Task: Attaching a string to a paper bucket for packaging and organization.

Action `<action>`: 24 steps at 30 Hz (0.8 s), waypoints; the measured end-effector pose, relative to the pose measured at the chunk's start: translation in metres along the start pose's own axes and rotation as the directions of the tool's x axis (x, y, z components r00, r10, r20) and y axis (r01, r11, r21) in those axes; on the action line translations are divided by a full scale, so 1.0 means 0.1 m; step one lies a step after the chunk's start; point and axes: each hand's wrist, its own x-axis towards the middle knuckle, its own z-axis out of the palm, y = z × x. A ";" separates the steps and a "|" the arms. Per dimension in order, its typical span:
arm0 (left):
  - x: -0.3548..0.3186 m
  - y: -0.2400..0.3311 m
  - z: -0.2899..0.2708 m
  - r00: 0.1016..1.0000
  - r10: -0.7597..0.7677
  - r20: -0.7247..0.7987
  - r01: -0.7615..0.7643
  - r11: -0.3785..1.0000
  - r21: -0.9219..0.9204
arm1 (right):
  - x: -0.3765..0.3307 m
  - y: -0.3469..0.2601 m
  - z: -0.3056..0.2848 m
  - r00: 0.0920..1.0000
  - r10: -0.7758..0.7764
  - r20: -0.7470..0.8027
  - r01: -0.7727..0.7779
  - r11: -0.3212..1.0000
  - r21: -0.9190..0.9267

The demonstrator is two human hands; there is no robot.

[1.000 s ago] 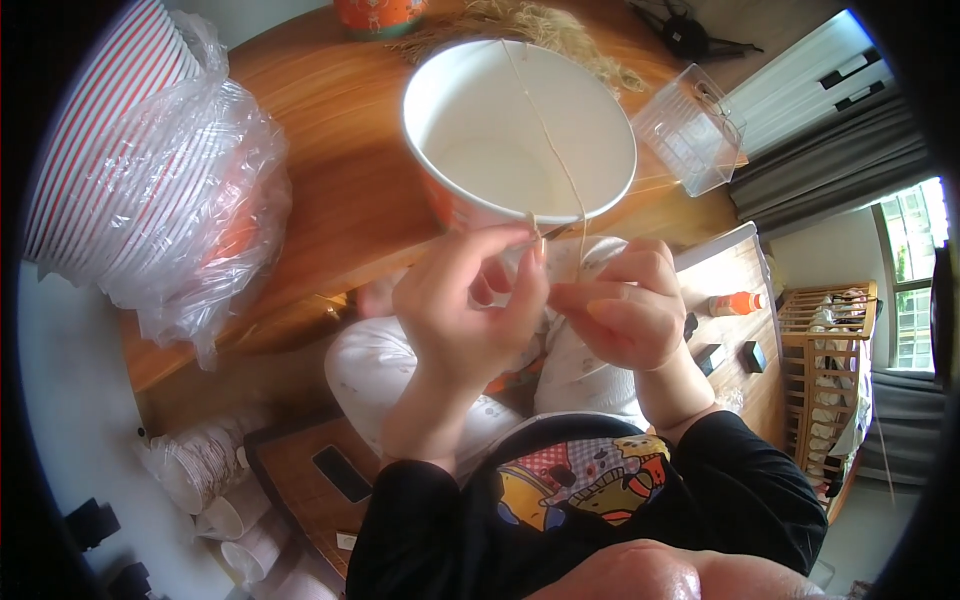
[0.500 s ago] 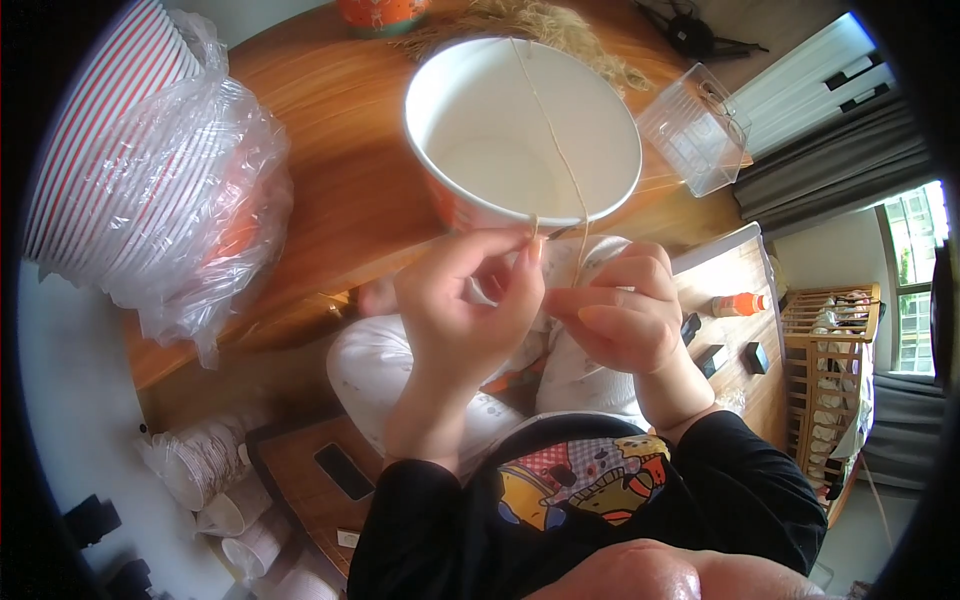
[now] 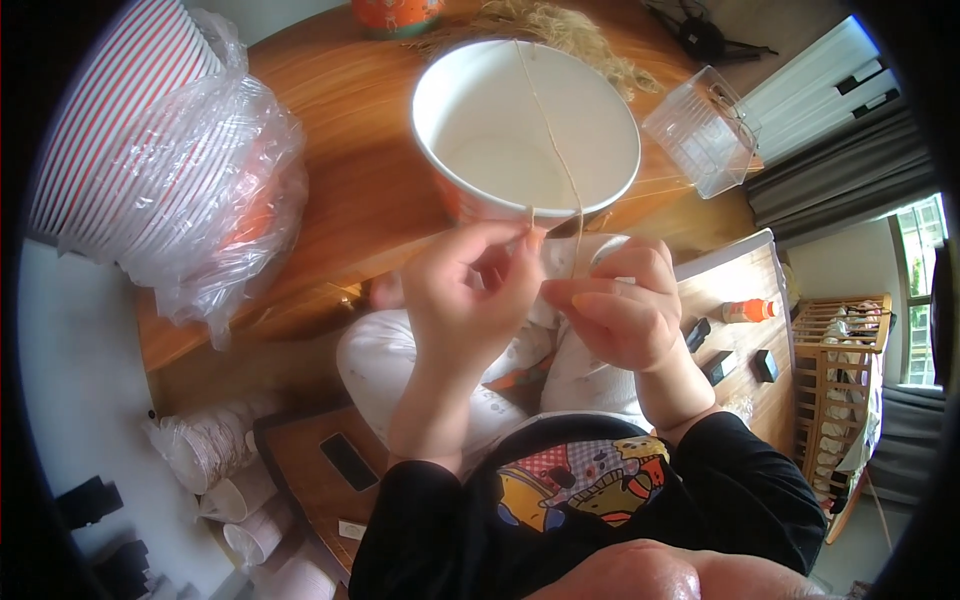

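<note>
A large white-lined paper bucket (image 3: pixel 490 150) with an orange outside stands at the table's near edge, mouth toward me. A thin tan string (image 3: pixel 548 118) runs from its far rim across the mouth and down over the near rim. My left hand (image 3: pixel 465 300) is closed at the near rim, its thumb and finger pinching a short loop of the string. Just right of it, my right hand (image 3: pixel 630 305) pinches the hanging length of the string between thumb and finger. The string's tip is hidden by the fingers.
Stacked striped paper buckets (image 3: pixel 120 130) in clear plastic stand on the left. Behind the bucket lie dried grass (image 3: pixel 570 40) and an orange container (image 3: pixel 398 14); a clear plastic box (image 3: pixel 703 133) sits to the right. A phone (image 3: pixel 349 461) and string spools (image 3: pixel 200 455) lie lower left.
The view has shifted slightly, moving the surroundings a little to the right. Both hands keep their pinch on the string, with only small finger movement.
</note>
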 end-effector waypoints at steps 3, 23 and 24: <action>0.00 0.02 -0.01 0.999 -0.041 -0.021 0.042 0.998 0.045 | 0.02 0.00 -0.01 0.999 -0.019 0.043 0.020 1.000 -0.011; 0.11 0.39 -0.01 0.973 -0.224 -0.064 0.233 0.924 0.302 | 0.08 -0.04 -0.20 0.999 0.035 -0.001 -0.034 0.987 0.157; 0.13 0.41 -0.01 0.974 -0.219 -0.063 0.228 0.921 0.315 | 0.09 -0.03 -0.22 0.999 0.042 0.033 -0.047 0.985 0.167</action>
